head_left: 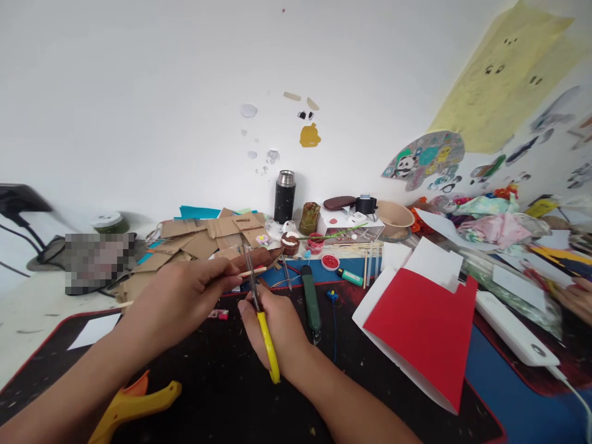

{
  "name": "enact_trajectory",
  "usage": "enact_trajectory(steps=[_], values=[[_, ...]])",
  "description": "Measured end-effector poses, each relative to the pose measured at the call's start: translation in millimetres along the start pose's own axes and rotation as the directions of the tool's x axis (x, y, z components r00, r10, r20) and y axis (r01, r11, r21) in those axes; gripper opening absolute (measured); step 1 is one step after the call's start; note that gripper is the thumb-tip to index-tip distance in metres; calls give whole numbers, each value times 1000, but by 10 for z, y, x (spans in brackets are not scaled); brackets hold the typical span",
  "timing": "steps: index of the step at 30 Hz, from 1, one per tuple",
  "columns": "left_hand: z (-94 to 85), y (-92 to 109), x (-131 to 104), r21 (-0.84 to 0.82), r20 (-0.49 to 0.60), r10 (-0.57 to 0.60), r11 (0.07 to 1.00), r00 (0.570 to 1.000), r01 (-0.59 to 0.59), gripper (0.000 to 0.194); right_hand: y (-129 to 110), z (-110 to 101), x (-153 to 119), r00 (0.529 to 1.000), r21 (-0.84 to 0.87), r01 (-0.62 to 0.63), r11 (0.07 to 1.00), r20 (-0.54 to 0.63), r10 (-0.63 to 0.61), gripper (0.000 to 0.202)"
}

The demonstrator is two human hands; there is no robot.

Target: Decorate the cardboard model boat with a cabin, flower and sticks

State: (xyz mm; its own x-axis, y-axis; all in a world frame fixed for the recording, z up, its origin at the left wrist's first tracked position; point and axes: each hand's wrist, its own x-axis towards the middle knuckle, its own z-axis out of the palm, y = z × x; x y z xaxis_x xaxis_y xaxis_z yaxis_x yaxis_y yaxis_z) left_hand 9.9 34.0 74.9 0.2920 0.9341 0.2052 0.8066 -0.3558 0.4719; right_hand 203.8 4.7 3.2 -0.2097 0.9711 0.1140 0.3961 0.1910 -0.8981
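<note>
My left hand (192, 293) pinches a thin wooden stick (253, 271), whose pale end sticks out to the right past the fingertips. My right hand (280, 330) is closed on yellow-handled scissors (267, 345), their blades pointing up and away from me. The blades cross the stick just right of my left fingertips; whether they touch it I cannot tell. Behind them lies a brown pointed piece (261, 256). A green utility knife (311, 302) rests on the black mat (222, 382) to the right of my right hand.
Cardboard scraps (197, 240) are piled at the back left. A black thermos (285, 200) stands by the wall. Red paper (423, 330) lies at the right, near a white power strip (515, 330). A yellow tool (139, 407) is front left. Another person's hand (576, 299) shows far right.
</note>
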Motion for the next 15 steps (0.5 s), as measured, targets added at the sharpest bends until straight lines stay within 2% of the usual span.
enact_trajectory(steps=[4,10,15], values=[[-47,-89,29,-169,120,-1,985,993,22,45,-4,-3,-10,1000,-68,16,998,1,-16,19],[-155,-119,94,-324,265,37,945,964,53,51,-1,13,-24,999,-113,43,993,19,-41,20],[-211,-105,153,-468,435,62,868,898,167,52,35,33,-24,997,-152,76,985,19,-74,18]])
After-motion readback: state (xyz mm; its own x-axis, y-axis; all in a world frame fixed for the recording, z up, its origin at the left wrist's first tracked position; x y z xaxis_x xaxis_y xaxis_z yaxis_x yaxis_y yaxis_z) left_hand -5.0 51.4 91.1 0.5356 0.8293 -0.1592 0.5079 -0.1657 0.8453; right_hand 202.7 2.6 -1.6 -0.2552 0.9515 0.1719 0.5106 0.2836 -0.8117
